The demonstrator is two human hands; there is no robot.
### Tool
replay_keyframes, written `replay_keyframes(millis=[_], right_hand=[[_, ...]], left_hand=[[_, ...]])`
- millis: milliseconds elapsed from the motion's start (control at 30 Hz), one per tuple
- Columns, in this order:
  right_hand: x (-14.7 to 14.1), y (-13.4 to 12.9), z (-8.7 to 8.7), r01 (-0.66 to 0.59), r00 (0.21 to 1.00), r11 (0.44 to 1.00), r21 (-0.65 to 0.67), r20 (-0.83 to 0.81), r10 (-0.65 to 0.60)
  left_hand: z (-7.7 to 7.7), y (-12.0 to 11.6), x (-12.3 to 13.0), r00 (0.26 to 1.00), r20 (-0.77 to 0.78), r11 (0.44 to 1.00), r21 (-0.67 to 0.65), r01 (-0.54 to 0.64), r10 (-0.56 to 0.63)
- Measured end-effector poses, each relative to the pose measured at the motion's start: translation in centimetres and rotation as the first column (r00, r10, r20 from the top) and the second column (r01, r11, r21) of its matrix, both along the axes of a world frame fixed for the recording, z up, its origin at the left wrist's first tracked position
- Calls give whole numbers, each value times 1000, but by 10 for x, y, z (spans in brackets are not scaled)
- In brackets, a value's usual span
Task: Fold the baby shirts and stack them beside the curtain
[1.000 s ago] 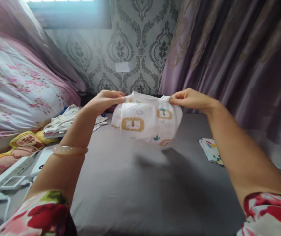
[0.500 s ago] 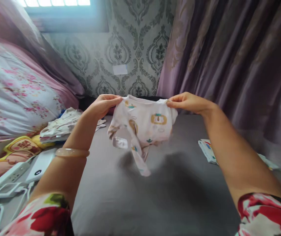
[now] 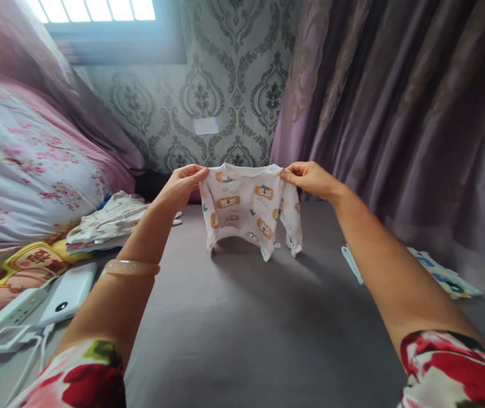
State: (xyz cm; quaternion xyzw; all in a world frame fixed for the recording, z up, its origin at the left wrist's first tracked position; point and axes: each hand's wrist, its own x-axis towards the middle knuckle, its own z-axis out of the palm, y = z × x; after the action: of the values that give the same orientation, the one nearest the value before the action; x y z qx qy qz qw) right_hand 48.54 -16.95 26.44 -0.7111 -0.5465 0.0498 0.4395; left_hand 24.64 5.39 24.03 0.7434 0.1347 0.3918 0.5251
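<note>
A small white long-sleeved baby shirt with tan and green animal prints hangs stretched between my two hands. My left hand pinches its left shoulder between thumb and fingers. At the opposite shoulder, my right hand grips the cloth in the same way. The neckline faces up, and the lower hem and sleeve ends hang at or just above the grey bed sheet; whether they touch it I cannot tell. A pale bangle circles my left forearm.
Crumpled clothes lie piled at the left, beside a yellow cushion. Nearer are a white power bank, a power strip and cables. Folded cloth lies at the right, partly behind my forearm. Purple curtains hang behind.
The shirt was swinging and bunched, with one sleeve flung forward; now it hangs flatter and fuller, sleeves down. My right hand has shifted slightly left. Both hands keep their hold.
</note>
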Motion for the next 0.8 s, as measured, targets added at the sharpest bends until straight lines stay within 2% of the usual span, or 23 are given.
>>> replay_keyframes(millis=[133,200,267,333,433,533,633,700,733,800], right_hand=[[0,9,-13,100,985,991,94,134,-112],[-5,12,-19,171,952,975,144,232,-201],[-15,11,-25,251,897,949,192,322,-303],[-29,6,-30,333,822,915,230,404,-401],[-53,-12,-33,402,719,882,246,512,-470],[-75,-40,-24,394,676,887,240,578,-457],[-93,-73,-5,303,681,925,228,627,-378],[-102,-94,12,201,703,956,215,648,-293],[-105,-103,20,172,728,962,213,630,-270],[-108,-115,34,167,820,976,142,529,-217]], left_hand=[[-6,-8,4,994,17,994,24,-110,110],[-9,-12,6,982,36,981,53,-185,183],[-9,-19,4,953,59,942,146,-302,297],[-7,-30,-2,885,109,837,292,-464,453],[-4,-55,-22,747,222,598,477,-644,627],[0,-81,-55,671,322,400,606,-688,667],[8,-102,-92,612,402,221,685,-694,681],[16,-113,-115,578,436,129,712,-690,690],[21,-119,-124,582,431,101,738,-667,690],[32,-127,-136,609,402,107,770,-629,684]])
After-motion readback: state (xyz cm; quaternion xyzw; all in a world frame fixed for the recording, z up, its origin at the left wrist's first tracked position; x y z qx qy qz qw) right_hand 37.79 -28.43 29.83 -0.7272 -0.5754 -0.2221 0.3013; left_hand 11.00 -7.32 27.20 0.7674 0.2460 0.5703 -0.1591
